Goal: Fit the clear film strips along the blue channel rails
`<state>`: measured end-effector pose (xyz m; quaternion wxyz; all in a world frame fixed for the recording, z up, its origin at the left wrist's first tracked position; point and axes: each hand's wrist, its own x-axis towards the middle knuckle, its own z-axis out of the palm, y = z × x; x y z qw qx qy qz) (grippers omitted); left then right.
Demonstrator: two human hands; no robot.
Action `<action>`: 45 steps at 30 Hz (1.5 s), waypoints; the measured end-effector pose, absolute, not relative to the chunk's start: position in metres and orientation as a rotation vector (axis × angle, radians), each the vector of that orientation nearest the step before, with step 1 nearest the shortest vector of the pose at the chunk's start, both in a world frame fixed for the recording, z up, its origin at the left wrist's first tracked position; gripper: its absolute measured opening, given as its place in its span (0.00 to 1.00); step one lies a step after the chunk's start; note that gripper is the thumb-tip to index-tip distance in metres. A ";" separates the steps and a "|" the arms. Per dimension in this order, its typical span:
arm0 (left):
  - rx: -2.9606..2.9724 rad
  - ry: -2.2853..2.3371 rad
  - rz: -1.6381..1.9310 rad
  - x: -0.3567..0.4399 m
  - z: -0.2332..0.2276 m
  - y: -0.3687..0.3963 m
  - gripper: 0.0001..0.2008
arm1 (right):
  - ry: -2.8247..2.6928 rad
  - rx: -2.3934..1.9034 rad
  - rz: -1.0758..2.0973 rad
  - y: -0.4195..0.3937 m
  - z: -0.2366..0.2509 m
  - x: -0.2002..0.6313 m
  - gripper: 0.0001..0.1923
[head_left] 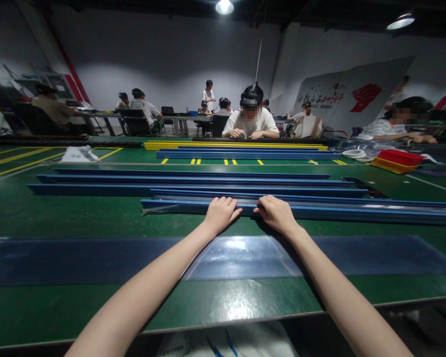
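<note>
A long blue channel strip (330, 213) lies crosswise on the green table in front of me. My left hand (221, 214) is closed over its near edge, fingers on top and thumb stretched toward the right. A short gap to the right, my right hand (275, 213) grips the same edge with curled fingers. Clear film (152, 210) shows at the channel's left end. Nearer to me, under my forearms, a long transparent plastic sheet (238, 255) lies flat and reflects the lamp light.
Several more blue channels (96, 189) lie behind, parallel to mine. Farther back are a yellow channel (208, 145), a red tray (399, 158), a white roll (354, 154) and a crumpled white piece (79, 153). A co-worker (250, 119) sits across the table.
</note>
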<state>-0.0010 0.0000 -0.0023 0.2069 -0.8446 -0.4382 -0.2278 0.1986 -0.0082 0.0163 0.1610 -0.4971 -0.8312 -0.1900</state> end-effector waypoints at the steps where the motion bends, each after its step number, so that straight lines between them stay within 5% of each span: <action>1: -2.354 -1.219 -0.637 -0.001 -0.003 0.000 0.14 | -2.377 -1.417 -0.541 -0.008 0.017 0.198 0.10; 23: -2.351 -1.186 -0.639 -0.003 -0.003 0.001 0.14 | -2.338 -1.691 -0.472 -0.016 0.030 0.234 0.10; 45: -2.338 -1.221 -0.614 0.000 -0.003 0.000 0.15 | -2.361 -1.317 -0.569 -0.011 0.013 0.205 0.13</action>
